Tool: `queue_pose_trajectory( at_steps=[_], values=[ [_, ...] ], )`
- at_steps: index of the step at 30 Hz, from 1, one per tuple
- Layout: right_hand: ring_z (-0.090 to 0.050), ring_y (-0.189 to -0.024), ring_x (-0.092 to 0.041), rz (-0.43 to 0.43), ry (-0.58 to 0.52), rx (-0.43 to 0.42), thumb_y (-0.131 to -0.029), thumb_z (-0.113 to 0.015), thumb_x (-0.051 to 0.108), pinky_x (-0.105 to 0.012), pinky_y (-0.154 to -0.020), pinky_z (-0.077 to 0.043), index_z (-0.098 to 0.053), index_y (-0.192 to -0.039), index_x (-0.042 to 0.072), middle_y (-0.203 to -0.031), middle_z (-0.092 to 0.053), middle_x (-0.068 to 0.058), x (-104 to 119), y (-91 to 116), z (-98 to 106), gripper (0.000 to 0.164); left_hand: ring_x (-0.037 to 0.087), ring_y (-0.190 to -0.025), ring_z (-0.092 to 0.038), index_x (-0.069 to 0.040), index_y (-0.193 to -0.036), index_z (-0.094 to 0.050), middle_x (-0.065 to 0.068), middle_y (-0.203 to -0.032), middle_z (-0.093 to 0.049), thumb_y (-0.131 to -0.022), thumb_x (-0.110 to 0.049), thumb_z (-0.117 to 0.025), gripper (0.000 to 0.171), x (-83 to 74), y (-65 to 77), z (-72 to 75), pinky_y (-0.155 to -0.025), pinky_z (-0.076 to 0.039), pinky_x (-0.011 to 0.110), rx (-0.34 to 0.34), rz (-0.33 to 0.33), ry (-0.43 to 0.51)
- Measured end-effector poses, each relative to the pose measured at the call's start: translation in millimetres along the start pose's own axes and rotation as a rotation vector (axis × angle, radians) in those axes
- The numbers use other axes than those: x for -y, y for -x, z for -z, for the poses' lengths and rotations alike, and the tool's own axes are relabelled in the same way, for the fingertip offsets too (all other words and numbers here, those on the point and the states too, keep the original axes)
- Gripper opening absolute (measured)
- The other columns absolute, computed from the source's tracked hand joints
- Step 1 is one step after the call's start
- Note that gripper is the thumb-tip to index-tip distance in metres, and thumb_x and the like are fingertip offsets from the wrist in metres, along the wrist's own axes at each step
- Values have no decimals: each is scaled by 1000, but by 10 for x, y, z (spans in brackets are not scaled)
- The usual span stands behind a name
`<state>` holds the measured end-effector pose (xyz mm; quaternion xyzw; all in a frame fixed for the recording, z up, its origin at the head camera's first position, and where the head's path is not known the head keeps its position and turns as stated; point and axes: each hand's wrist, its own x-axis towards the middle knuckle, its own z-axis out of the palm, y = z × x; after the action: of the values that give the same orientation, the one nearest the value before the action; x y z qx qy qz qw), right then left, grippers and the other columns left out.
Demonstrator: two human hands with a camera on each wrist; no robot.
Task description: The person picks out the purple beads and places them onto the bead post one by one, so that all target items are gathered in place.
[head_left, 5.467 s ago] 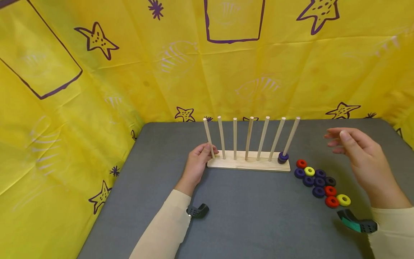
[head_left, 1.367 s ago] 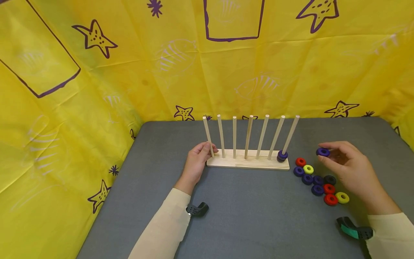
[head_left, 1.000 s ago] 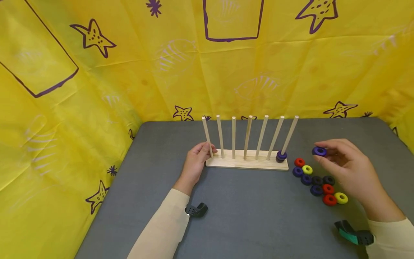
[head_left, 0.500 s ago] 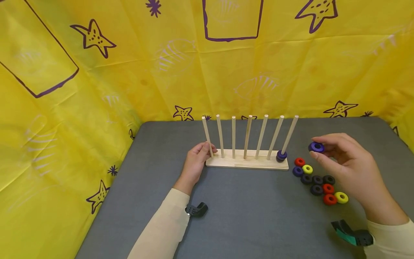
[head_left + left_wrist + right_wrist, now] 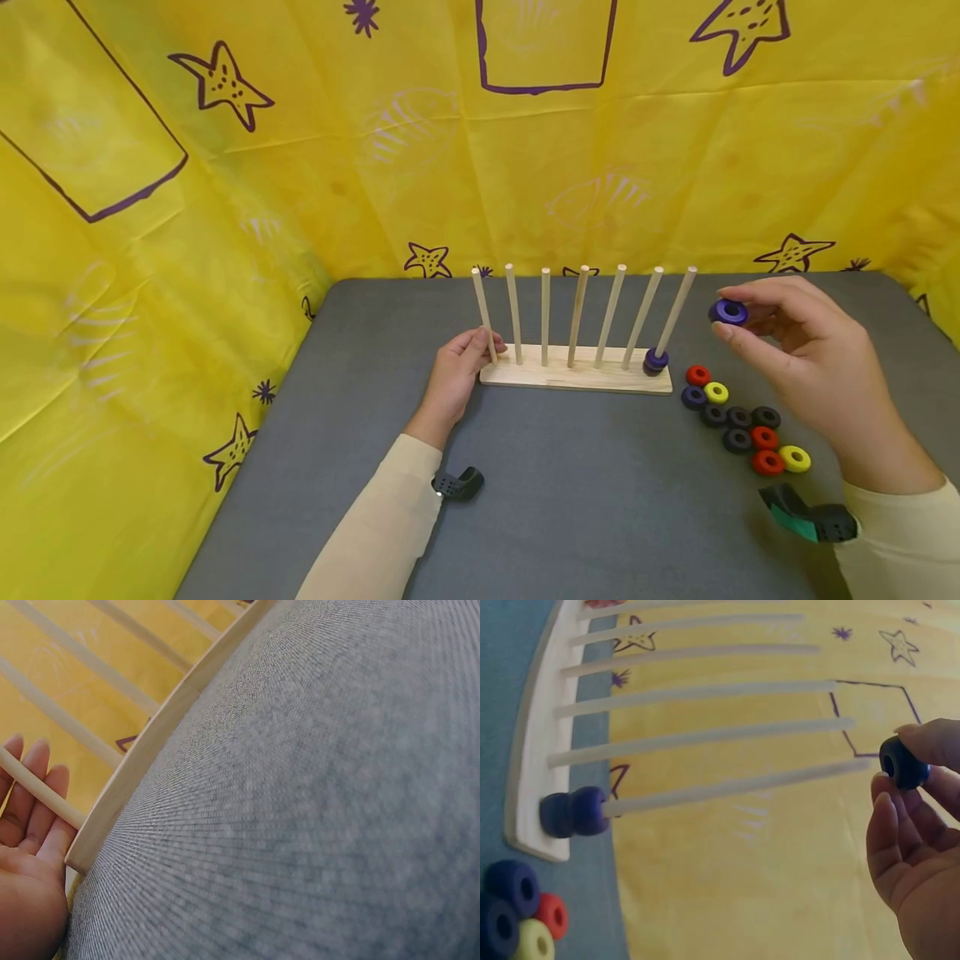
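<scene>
A wooden stand (image 5: 570, 379) holds a row of upright pegs. My left hand (image 5: 456, 375) holds its left end, thumb and fingers about the leftmost peg (image 5: 484, 317); in the left wrist view that peg crosses in front of the fingers (image 5: 37, 814). Two stacked purple-blue rings (image 5: 656, 362) sit at the foot of the rightmost peg (image 5: 677, 312). Between thumb and fingertips, my right hand (image 5: 817, 358) pinches another purple-blue ring (image 5: 727, 312). In the right wrist view this ring (image 5: 904, 763) is just off that peg's tip, apart from it.
Several loose rings lie on the grey table (image 5: 570, 500) right of the stand: red ones (image 5: 697, 375), yellow ones (image 5: 795, 458) and dark ones (image 5: 738, 440). Behind rises a yellow cloth (image 5: 525, 167) with starfish drawings.
The right hand, without a ring 5.5 seconds ago, has picked up a purple-blue ring from the pile. It has since lifted it and brought it left towards the rightmost peg. The left hand stays put.
</scene>
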<state>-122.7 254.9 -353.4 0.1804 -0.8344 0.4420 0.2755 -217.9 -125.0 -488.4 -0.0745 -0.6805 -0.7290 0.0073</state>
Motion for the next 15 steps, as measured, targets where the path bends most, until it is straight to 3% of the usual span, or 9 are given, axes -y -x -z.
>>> queue_pose_trajectory(
  at_steps=[15],
  values=[
    [-65,-93,-6,-34,4,-27,-87,-81,-21,-7,-82,-51,-76,-126,-4,-112,-66,4,151,-294,-62,43,30,-114,-72,9,-119,-75,20,-113,-76,-116,-30,-59,42,-3,1,7,-106,-54,41,8,13,-6]
  ],
)
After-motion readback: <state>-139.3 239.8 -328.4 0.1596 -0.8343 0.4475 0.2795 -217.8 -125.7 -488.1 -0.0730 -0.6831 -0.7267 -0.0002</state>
